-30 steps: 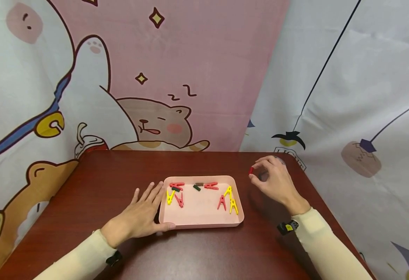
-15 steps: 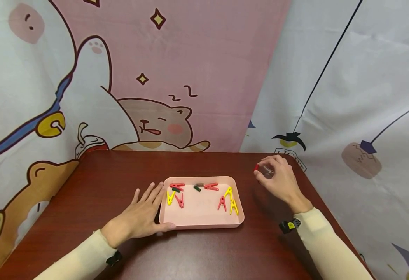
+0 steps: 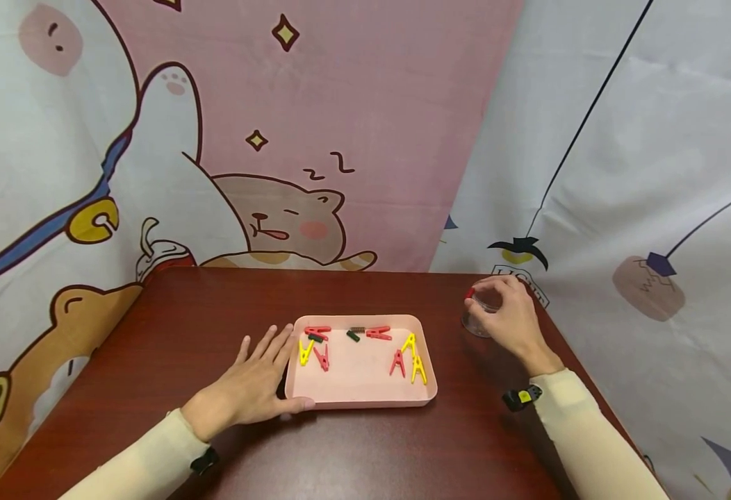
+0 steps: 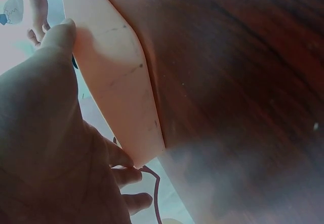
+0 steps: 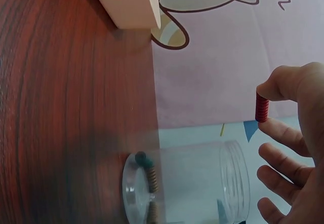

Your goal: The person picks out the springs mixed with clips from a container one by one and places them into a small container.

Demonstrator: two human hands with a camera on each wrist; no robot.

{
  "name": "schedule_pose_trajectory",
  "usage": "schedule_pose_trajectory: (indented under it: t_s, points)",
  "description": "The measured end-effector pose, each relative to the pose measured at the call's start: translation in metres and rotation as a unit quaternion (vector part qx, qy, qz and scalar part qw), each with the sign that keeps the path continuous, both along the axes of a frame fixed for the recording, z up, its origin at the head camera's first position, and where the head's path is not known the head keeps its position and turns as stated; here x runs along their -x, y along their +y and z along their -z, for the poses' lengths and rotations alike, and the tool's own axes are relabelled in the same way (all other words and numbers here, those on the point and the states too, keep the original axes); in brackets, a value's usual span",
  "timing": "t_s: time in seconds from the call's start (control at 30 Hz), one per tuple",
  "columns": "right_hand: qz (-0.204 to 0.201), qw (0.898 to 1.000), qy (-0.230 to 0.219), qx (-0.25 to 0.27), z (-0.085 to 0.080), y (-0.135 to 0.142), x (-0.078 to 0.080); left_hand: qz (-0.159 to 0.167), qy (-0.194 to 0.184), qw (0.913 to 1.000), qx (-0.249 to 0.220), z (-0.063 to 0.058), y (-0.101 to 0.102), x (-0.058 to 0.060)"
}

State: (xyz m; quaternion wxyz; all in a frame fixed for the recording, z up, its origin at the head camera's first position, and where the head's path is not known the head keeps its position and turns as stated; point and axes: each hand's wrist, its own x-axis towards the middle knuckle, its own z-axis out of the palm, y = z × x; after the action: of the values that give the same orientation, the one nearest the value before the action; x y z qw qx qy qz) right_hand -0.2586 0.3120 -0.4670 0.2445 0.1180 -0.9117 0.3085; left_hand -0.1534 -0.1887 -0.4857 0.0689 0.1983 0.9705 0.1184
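Note:
My right hand (image 3: 508, 316) pinches a small red coil spring (image 5: 261, 107) between thumb and index finger, its other fingers spread apart. The spring is above the mouth of a clear jar (image 5: 195, 176), which stands on the table. A dark green spring (image 5: 143, 159) and brass-coloured springs (image 5: 152, 179) lie at the jar's bottom. My left hand (image 3: 247, 382), fingers straight, rests against the left side of a pink tray (image 3: 359, 380), thumb on its front rim. In the tray are red clips (image 3: 397, 362), yellow clips (image 3: 418, 370), dark green springs (image 3: 353, 336) and a dark metal spring (image 3: 357, 330).
The tray and jar share a dark red-brown wooden table (image 3: 390, 451), the jar to the right of the tray. A printed cloth (image 3: 390, 139) with cartoon animals hangs behind the table's back edge and along both sides.
My right hand has moved right and slightly back with the red spring, from beside the jar to above its mouth. More of the jar now shows. My left hand and the tray stay put.

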Motion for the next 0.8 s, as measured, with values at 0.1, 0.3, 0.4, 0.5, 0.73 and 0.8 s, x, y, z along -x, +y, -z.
schedule_pose_trajectory:
  t_s: [0.1, 0.3, 0.4, 0.5, 0.73, 0.8]
  points:
    - [0.007, 1.000, -0.011, 0.006, 0.002, 0.005, 0.001, 0.000, 0.000, 1.0000, 0.000, 0.000, 0.000, 0.000]
    - [0.019, 1.000, -0.017, 0.012, 0.007, 0.014, 0.004, 0.000, 0.000, 1.0000, 0.001, 0.001, 0.000, 0.000]
    - [0.021, 1.000, -0.012, 0.014, 0.010, 0.018, 0.006, 0.000, 0.001, 1.0000, 0.002, 0.001, 0.000, 0.000]
    - [0.024, 1.000, -0.010, 0.013, 0.011, 0.021, 0.009, 0.001, 0.001, 1.0000, 0.003, 0.002, 0.000, 0.000]
    - [0.033, 0.999, -0.021, 0.009, 0.013, 0.027, 0.013, 0.002, 0.003, 1.0000, 0.004, 0.002, -0.001, 0.001]
    - [0.036, 0.999, -0.024, 0.010, 0.013, 0.029, 0.013, 0.003, 0.006, 1.0000, 0.004, 0.002, -0.001, 0.001]
